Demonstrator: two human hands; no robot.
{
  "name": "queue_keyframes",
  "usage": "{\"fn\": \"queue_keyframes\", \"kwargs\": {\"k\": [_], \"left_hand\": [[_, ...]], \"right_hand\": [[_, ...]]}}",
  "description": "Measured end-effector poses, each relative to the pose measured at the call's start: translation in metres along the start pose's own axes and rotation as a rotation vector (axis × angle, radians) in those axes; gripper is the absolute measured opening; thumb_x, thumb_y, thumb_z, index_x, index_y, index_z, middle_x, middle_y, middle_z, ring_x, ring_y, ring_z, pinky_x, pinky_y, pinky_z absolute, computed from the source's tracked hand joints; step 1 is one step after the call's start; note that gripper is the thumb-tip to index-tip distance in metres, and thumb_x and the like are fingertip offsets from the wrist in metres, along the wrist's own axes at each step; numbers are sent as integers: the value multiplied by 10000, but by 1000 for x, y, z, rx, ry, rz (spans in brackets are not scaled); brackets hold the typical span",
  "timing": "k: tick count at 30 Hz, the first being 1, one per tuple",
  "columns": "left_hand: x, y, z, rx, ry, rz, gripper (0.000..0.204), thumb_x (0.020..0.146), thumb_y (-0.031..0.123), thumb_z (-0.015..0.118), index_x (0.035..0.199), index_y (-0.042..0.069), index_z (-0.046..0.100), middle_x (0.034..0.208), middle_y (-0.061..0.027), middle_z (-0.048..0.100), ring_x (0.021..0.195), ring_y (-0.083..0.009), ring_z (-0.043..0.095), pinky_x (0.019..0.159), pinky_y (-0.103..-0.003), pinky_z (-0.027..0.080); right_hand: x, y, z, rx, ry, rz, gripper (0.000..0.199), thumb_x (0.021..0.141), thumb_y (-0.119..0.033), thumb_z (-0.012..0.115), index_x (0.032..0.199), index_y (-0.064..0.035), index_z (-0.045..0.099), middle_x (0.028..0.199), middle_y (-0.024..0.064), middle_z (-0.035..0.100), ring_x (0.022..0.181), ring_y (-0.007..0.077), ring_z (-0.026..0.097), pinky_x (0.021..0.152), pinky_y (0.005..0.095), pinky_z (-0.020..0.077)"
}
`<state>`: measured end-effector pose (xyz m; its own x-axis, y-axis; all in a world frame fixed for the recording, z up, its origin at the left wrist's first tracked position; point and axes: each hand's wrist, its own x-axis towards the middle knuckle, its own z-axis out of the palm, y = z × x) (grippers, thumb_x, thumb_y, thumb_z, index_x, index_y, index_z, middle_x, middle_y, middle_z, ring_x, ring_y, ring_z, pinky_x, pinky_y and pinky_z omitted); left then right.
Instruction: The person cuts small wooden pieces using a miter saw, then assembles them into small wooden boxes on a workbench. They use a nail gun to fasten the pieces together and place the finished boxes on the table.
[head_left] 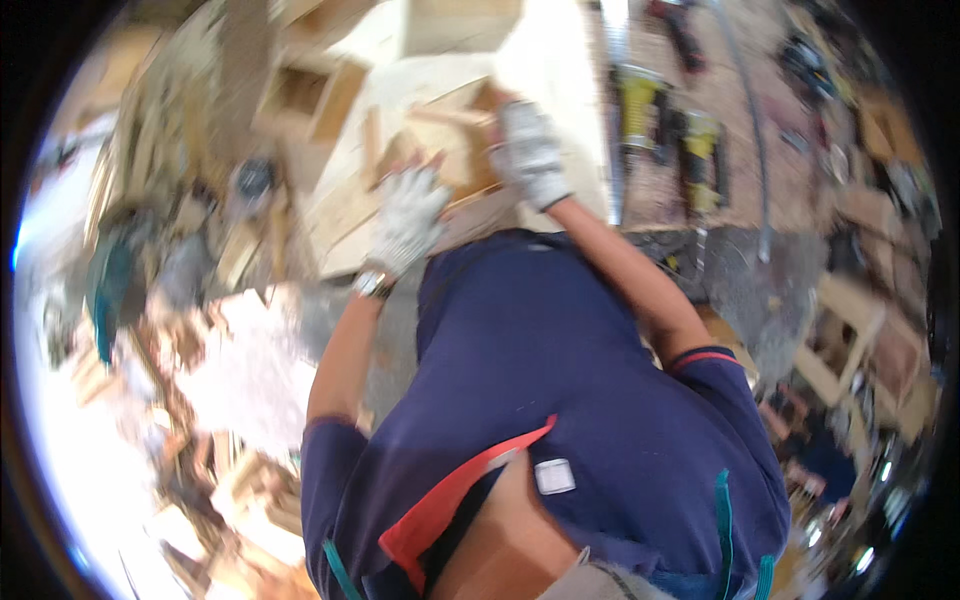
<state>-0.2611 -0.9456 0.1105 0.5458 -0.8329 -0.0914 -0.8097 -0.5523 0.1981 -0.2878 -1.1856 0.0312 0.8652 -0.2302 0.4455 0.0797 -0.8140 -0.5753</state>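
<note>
A small open wooden box lies on the pale board in front of me. My right hand, in a whitish knitted glove with bare fingertips, is closed over the box's right side. At its near left corner rests my left hand, gloved the same way, its fingers stretched out and apart over the wood. A narrow wooden strip lies left of the box. Blur hides the exact contact of the fingertips.
Another open wooden box stands at the back left. Right of the board are a metal bar, a yellow-and-black power tool and a second yellow tool. A round dark object sits left. Wood offcuts litter the floor.
</note>
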Motion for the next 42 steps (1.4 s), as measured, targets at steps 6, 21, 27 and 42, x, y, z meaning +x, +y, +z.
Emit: {"fn": "queue_keyframes", "kwargs": {"k": [6,21,27,42], "left_hand": [[-5,-11,3,-63,25,129,198,795,152,807,864,92,632,1572,-147,586,1541,-398,431,1300,-635,224],[-2,-31,16,-17,-154,192,206,785,141,749,939,42,654,1685,-171,448,1604,-434,297,1316,-643,179],[13,-21,13,107,-266,275,237,797,136,733,1005,27,703,1656,-183,480,1600,-427,306,1312,-645,175],[16,-20,9,110,-285,258,271,891,265,695,989,23,769,1552,-192,577,1495,-442,451,1279,-646,255]], "right_hand": [[-10,1,26,127,53,57,398,967,-227,616,1269,33,620,1150,241,665,1063,405,647,950,499,510],[-1,-20,-6,23,-68,214,492,872,-277,740,1273,-42,578,1148,145,657,1054,342,670,897,473,551],[-3,-18,-2,32,31,188,434,880,-265,741,1226,-63,575,1175,145,643,1092,348,664,936,495,550],[-8,-18,1,-41,34,151,492,851,-293,749,1258,-84,569,1219,117,618,1105,341,655,859,518,586]]}}
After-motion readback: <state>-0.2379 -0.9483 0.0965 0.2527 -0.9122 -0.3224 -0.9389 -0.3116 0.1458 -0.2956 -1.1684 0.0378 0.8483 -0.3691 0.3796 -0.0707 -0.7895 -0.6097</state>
